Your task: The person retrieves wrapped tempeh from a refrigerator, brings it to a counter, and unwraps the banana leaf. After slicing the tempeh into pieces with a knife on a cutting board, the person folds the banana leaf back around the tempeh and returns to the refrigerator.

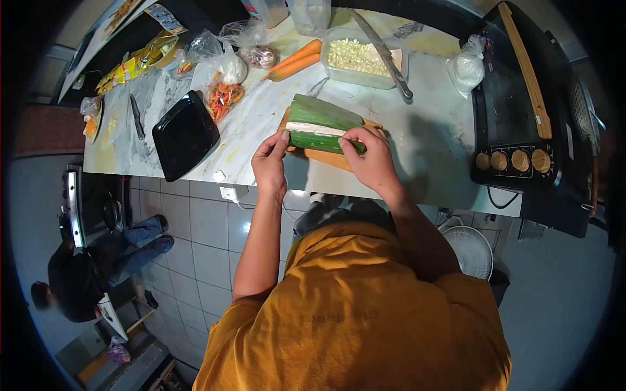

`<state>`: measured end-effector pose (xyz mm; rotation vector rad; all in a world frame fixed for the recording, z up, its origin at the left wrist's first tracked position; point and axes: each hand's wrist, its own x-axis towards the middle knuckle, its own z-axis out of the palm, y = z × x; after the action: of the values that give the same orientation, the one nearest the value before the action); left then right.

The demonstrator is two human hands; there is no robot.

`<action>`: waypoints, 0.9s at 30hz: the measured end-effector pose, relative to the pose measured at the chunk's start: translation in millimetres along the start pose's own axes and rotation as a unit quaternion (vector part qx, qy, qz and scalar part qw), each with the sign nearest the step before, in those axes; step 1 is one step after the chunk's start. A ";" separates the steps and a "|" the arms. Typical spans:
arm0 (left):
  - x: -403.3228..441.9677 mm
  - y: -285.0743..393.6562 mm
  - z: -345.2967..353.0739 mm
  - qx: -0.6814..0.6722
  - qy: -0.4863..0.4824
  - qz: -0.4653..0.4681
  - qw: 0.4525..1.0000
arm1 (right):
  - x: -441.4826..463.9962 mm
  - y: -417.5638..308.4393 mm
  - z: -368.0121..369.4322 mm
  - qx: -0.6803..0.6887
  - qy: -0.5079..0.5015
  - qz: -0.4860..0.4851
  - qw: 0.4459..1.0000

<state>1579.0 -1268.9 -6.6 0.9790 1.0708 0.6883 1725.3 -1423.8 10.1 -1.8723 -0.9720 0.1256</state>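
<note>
The left fingers (281, 141) and right fingers (359, 134) gripped the near edge of a green leaf (325, 109), a pale strip (316, 128) lying along it, over a wooden board (331, 159) on the marble desk (242, 144), where I saw carrots (295, 64) beyond.

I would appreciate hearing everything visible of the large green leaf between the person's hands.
The large green leaf looks smooth, like banana leaf, with a broad far panel and a darker, glossier near edge, apparently folded over. Between them runs a long pale strip; filling or leaf underside, I cannot tell. The leaf lies over an orange-brown wooden board on the white marble-look counter. The bare left hand pinches its near left corner, and the bare right hand holds its near right end.
</note>
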 end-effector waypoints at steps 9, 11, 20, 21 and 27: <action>-2.9 2.8 -16.7 0.039 -0.097 0.074 0.992 | 1.9 -9.4 -15.3 0.070 -0.106 -0.001 0.992; -3.4 -1.0 -18.6 0.059 -0.073 0.068 0.993 | 3.1 -8.6 -18.3 0.055 -0.132 -0.047 0.989; -9.6 -18.9 -26.1 0.087 -0.082 0.015 0.993 | 14.5 -9.1 -12.4 0.062 -0.206 0.048 0.975; -17.3 -14.8 -20.9 0.076 -0.072 0.016 0.994 | 16.0 -9.2 -12.2 0.009 -0.197 0.012 0.980; -24.7 -15.5 -14.9 0.080 -0.068 0.022 0.994 | 25.3 -9.0 -7.3 -0.113 -0.200 -0.049 0.972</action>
<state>1556.5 -1291.8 -13.1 1.1735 0.9974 0.5680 1740.8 -1410.3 29.0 -2.0457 -1.4017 0.3569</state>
